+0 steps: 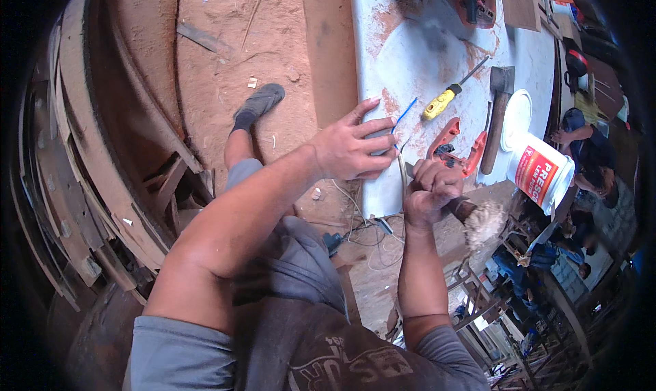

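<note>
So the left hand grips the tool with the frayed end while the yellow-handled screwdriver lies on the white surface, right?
Wrong hand: the head view shows the right hand gripping that tool; the screwdriver does lie on the white surface.

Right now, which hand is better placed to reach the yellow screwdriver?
Probably the left hand: its spread fingers lie nearer the yellow screwdriver, while the right hand is closed around a dark-handled tool.

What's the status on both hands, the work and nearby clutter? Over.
Left hand at thin blue strand, grip unclear. Right hand closed around dark-handled tool with frayed end. Red-handled tool lies close by, just beyond right hand.
</note>
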`<state>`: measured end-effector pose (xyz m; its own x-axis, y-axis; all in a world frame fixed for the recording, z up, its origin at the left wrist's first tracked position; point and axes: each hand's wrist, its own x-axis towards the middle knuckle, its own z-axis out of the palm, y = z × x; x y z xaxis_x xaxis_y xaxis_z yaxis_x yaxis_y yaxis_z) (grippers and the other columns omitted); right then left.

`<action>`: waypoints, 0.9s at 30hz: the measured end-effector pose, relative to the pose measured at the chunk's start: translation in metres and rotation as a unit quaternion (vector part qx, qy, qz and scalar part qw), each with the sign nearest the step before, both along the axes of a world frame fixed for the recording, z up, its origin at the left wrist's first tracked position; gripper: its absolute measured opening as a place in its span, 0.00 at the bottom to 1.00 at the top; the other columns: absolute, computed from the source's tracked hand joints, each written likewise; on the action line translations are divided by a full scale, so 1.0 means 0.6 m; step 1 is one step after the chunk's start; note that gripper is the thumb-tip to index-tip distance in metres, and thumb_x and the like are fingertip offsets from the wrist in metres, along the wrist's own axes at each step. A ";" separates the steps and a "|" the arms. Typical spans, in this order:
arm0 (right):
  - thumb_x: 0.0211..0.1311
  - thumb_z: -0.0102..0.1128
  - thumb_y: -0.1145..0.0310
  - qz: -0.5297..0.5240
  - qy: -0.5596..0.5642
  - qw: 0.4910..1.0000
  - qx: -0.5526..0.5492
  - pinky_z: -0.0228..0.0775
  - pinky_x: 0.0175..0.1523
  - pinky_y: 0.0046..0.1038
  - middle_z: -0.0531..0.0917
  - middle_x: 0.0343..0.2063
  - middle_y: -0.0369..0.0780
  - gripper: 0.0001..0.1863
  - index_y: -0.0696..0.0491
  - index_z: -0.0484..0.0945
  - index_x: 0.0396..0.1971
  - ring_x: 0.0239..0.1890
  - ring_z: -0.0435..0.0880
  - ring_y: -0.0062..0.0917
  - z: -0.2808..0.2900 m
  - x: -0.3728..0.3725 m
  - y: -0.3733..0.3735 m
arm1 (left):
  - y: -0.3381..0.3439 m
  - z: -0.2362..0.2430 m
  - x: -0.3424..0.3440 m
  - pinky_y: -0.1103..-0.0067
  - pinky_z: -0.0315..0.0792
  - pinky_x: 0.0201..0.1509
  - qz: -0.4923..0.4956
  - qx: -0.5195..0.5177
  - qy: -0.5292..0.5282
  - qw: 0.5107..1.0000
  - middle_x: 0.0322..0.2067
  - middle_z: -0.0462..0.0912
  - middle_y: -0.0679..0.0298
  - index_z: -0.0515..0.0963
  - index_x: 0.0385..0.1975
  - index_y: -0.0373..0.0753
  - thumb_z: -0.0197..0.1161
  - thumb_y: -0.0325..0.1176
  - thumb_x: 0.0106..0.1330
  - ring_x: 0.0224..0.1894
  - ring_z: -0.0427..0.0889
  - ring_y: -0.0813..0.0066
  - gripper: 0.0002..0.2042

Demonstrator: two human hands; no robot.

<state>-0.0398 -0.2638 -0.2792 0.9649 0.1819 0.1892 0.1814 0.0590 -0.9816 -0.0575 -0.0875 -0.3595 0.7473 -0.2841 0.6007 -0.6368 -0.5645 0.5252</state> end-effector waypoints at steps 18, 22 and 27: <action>0.72 0.48 0.37 0.013 0.015 1.000 -0.023 0.49 0.24 0.25 0.58 0.15 0.30 0.30 0.49 0.57 0.27 0.17 0.53 0.16 0.000 0.020 0.022 | 0.001 -0.009 0.000 0.47 0.51 0.78 -0.003 0.003 0.000 1.000 0.47 0.80 0.70 0.82 0.38 0.51 0.69 0.46 0.50 0.64 0.74 0.66 0.16; 0.72 0.51 0.40 0.003 0.009 0.999 -0.046 0.46 0.24 0.26 0.55 0.14 0.29 0.28 0.48 0.57 0.25 0.16 0.51 0.16 -0.003 0.024 0.029 | 0.000 -0.008 0.000 0.47 0.51 0.78 -0.002 -0.006 -0.001 1.000 0.48 0.80 0.69 0.80 0.39 0.50 0.70 0.47 0.46 0.62 0.76 0.66 0.19; 0.74 0.52 0.44 -0.006 -0.007 0.989 -0.146 0.48 0.26 0.26 0.56 0.14 0.30 0.26 0.47 0.57 0.25 0.17 0.52 0.17 -0.015 0.017 0.019 | 0.004 -0.001 0.000 0.46 0.51 0.78 -0.006 0.007 0.003 1.000 0.47 0.80 0.69 0.80 0.39 0.49 0.70 0.47 0.47 0.62 0.76 0.66 0.19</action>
